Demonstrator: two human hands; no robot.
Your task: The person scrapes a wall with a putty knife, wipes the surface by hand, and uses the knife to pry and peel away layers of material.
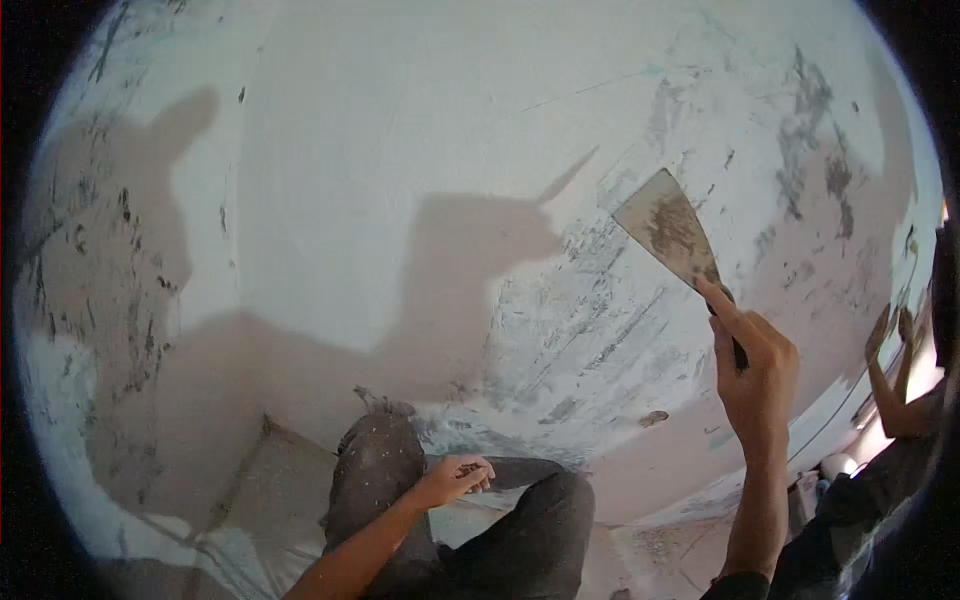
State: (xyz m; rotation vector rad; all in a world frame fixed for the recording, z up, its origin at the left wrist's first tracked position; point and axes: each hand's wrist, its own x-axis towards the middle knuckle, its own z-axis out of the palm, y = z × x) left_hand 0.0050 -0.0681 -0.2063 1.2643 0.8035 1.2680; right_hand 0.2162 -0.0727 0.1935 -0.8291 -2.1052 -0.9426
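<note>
My right hand (757, 362) is closed around the dark handle of a putty knife (672, 232), its index finger stretched along the neck towards the blade. The wide metal blade, smeared with brown residue, points up and left and overlaps the scraped wall (340, 130) in this view. Grey and dark streaks mark the white wall below and left of the blade. Lower down, my left hand (458, 482) rests between my bent knees, its fingers curled in and nothing visible in them.
My knees (385, 460) are close to the wall's foot. A pale, dirty floor (650, 560) lies below, with a creased sheet (270, 480) at left. At the right edge another person's hands (880, 335) are raised near the wall. My shadow falls across the wall.
</note>
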